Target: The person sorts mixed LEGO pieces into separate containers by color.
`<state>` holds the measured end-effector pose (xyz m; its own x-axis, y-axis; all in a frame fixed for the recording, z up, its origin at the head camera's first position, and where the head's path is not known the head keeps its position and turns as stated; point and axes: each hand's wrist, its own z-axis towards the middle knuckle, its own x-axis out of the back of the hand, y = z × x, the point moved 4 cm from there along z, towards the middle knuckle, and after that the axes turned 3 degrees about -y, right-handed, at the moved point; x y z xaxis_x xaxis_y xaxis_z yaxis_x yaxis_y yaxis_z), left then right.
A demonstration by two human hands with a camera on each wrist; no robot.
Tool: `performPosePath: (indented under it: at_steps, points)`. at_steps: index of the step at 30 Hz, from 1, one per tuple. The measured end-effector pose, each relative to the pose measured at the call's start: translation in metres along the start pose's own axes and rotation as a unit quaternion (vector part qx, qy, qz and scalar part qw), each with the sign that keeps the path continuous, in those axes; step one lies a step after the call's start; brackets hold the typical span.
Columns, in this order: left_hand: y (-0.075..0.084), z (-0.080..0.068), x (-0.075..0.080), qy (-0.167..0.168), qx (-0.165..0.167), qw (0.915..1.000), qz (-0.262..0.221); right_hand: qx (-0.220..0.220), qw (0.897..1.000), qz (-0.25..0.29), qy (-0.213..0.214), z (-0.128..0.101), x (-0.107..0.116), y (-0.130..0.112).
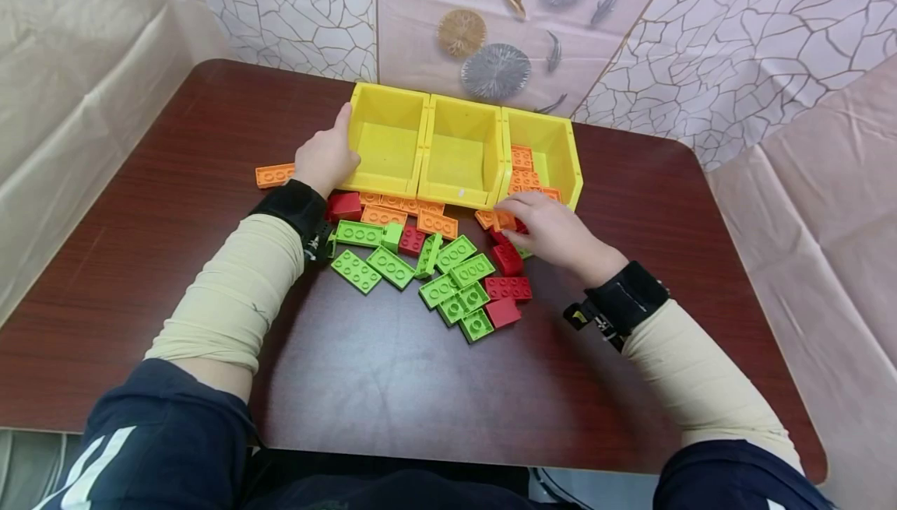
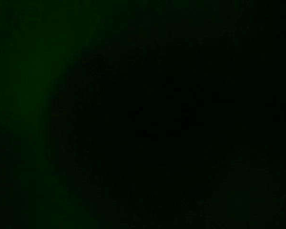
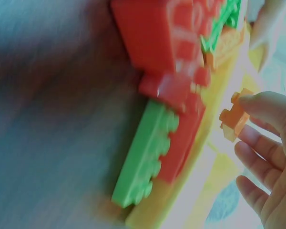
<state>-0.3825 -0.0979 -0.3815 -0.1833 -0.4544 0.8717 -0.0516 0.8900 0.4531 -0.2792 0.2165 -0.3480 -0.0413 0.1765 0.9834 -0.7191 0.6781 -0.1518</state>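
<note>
Brick [image 3: 237,116], seemingly short, in right fingers [image 3: 260,141]

No text, label, brand, number or sign is legible in any view.

Three bins [image 1: 423,144] are set side by side toward the back of the worktop [image 1: 392,385]. Bricks [image 1: 473,270] are spread before them; other bricks [image 1: 522,158] are contained in the right bin [image 1: 576,175]. The left hand [image 1: 325,156] is placed at the left bin's outer side; farther left, a lone brick [image 1: 275,175] is set. By the right hand [image 1: 554,231], a small brick [image 3: 237,114] is held.
</note>
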Motion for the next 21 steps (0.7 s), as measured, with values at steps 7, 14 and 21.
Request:
performPosePath:
  at_steps: [7,14,21]
  points:
    - [0.000,0.000,0.000,0.003,0.003,1.0000,0.000,-0.074,0.997,-0.024,0.000,-0.009,0.009,0.023]
    - [0.001,-0.002,0.001,0.006,0.004,1.0000,-0.001,-0.127,0.991,-0.037,0.009,-0.003,0.012,0.035]
    - [0.001,-0.004,0.002,0.003,0.000,1.0000,-0.002,-0.142,0.990,-0.009,0.007,0.012,0.009,0.046]
